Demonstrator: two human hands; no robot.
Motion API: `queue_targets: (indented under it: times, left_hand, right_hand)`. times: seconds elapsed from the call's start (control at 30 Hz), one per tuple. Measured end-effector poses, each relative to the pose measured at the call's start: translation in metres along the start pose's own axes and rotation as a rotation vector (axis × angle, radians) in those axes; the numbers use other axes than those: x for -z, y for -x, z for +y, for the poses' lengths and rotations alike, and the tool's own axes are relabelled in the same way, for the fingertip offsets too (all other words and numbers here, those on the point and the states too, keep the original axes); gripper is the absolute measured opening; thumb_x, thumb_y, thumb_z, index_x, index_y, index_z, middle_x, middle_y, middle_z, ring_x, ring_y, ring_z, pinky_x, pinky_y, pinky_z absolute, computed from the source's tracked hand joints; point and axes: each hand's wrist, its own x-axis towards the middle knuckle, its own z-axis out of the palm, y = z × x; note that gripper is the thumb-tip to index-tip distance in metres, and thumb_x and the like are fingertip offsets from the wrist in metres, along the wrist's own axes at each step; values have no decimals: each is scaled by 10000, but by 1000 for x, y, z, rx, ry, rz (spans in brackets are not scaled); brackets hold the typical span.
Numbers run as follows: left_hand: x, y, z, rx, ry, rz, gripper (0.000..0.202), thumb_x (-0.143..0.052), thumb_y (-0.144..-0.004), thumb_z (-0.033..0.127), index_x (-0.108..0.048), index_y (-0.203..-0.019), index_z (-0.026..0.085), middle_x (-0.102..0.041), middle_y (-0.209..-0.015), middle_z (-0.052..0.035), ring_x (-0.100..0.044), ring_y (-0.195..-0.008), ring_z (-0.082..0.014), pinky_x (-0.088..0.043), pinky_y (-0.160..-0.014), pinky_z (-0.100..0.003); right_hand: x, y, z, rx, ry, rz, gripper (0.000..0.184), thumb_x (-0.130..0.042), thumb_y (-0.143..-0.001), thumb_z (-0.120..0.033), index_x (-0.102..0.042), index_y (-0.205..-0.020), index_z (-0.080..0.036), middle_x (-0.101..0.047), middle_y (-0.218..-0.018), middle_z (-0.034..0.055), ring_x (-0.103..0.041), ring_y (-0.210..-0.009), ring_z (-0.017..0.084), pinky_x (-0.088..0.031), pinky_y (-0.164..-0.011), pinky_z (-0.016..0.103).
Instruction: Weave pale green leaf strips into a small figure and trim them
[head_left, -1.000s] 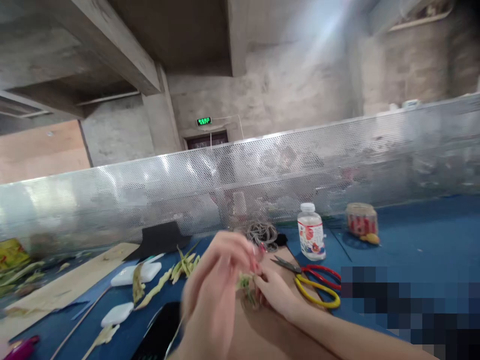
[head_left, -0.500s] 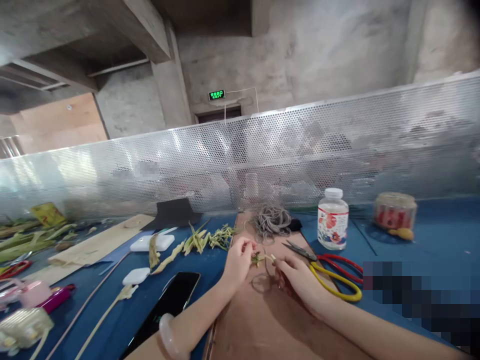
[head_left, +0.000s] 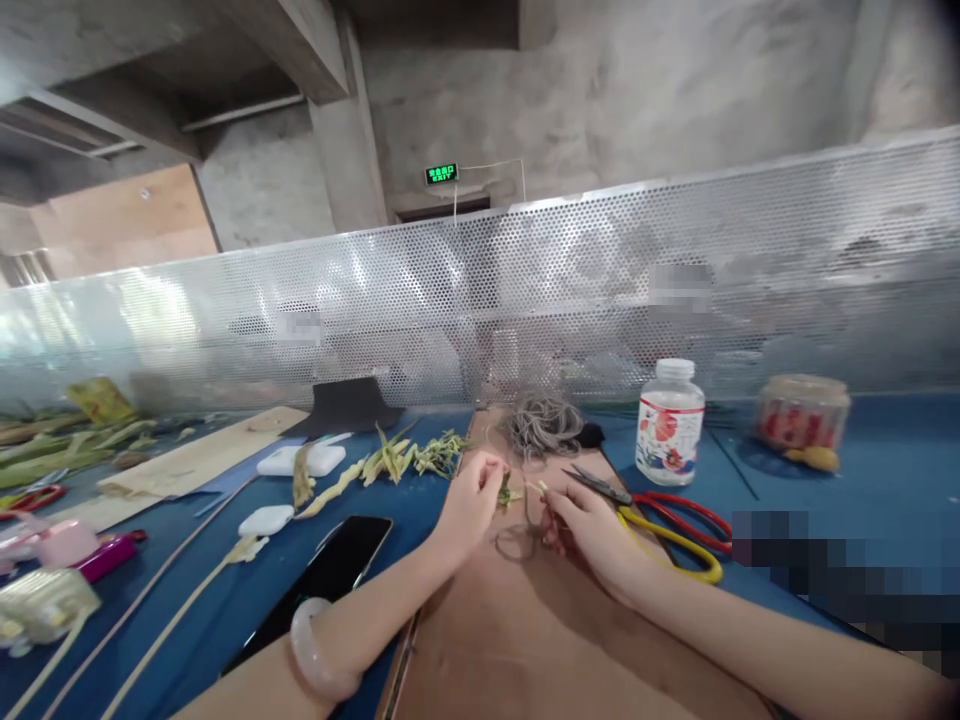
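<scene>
My left hand (head_left: 469,500) and my right hand (head_left: 585,525) meet over a brown board (head_left: 517,640) on the blue table. Both pinch a small green and pale woven leaf piece (head_left: 517,490) held between them, with a thin string loop (head_left: 517,540) hanging under it. A pale bangle (head_left: 319,655) sits on my left wrist. Scissors with red and yellow handles (head_left: 667,525) lie just right of my right hand.
A coil of grey twine (head_left: 544,425) lies beyond the hands. A clear bottle (head_left: 670,422) and a jar (head_left: 802,420) stand at the right. A black phone (head_left: 330,570), white cases (head_left: 300,460) and cut leaf strips (head_left: 397,460) lie at the left. A perforated metal screen (head_left: 480,300) closes the back.
The view has dropped and steadied. My hands have moved away from the camera down to the board, still together on the leaf piece.
</scene>
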Motion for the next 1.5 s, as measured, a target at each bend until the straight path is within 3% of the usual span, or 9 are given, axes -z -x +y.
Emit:
queue_targets:
  times: [0.23, 0.37, 0.43, 0.57, 0.67, 0.77, 1.0, 1.13, 1.5]
  left_hand:
    - [1, -5, -4, 198, 146, -141, 495, -350, -827, 483, -389, -1252, 233, -541, -550, 18, -504, -418, -117, -314, -359, -188]
    - [0, -9, -5, 339, 216, -231, 480, -359, -809, 515, -591, -995, 137, -634, -719, -64, -559, -465, -111, -312, -353, -178]
    - [1, -8, -2, 351, 250, -226, 491, -353, -810, 512, -621, -825, 101, -638, -668, -78, -549, -451, -101, -312, -365, -172]
    - [3, 3, 7, 306, 217, -267, 533, -330, -814, 510, -613, -651, 89, -538, -406, -34, -414, -301, -71, -272, -338, -178]
    - [3, 9, 12, 215, 184, -279, 534, -323, -823, 512, -616, -649, 100, -427, -310, 17, -322, -256, -57, -238, -317, -176]
    - [2, 11, 14, 160, 194, -238, 479, -328, -833, 502, -598, -758, 113, -424, -331, 41, -316, -263, -52, -233, -316, -164]
    - [-3, 10, 13, 99, 243, -340, 406, -387, -809, 527, -510, -879, 147, -598, -641, -7, -491, -388, -63, -248, -330, -155]
    - [-4, 11, 14, 100, 206, -356, 439, -345, -824, 533, -510, -744, 134, -548, -533, 2, -464, -370, -66, -268, -336, -167]
    - [-9, 9, 1, 80, 129, -358, 399, -402, -804, 515, -496, -674, 149, -520, -496, 18, -449, -367, -71, -343, -364, -188]
  right_hand:
    - [0, -1, 1, 50, 39, -1, 169, -513, -748, -330, -449, -696, -183, -523, -533, -43, -487, -425, 96, -339, -388, 204]
    - [3, -5, 7, 63, 38, -5, 160, -502, -753, -327, -466, -709, -177, -529, -543, -34, -489, -431, 97, -343, -387, 204]
    - [5, -7, 9, 98, 46, 42, 180, -501, -752, -337, -464, -687, -173, -517, -532, -30, -479, -426, 95, -349, -387, 208]
    - [7, -7, 8, 149, 46, 84, 210, -531, -740, -370, -469, -694, -174, -503, -546, -33, -463, -432, 87, -363, -398, 208]
    - [6, -1, 3, 196, 121, 48, 232, -537, -740, -409, -484, -735, -183, -499, -551, -42, -458, -434, 91, -370, -398, 212]
    - [4, 5, -1, 287, 264, 2, 263, -496, -769, -453, -493, -778, -191, -507, -564, -40, -459, -433, 95, -363, -394, 215]
    - [4, 7, 1, 391, 429, -56, 277, -445, -814, -450, -531, -798, -186, -562, -651, -8, -518, -554, 121, -414, -512, 235]
    - [6, 6, 3, 465, 564, -56, 235, -442, -831, -394, -531, -784, -181, -597, -700, 9, -539, -625, 134, -419, -586, 248]
    - [6, 8, 7, 364, 566, -99, 216, -409, -837, -387, -521, -804, -205, -586, -650, -8, -487, -476, 112, -338, -428, 219]
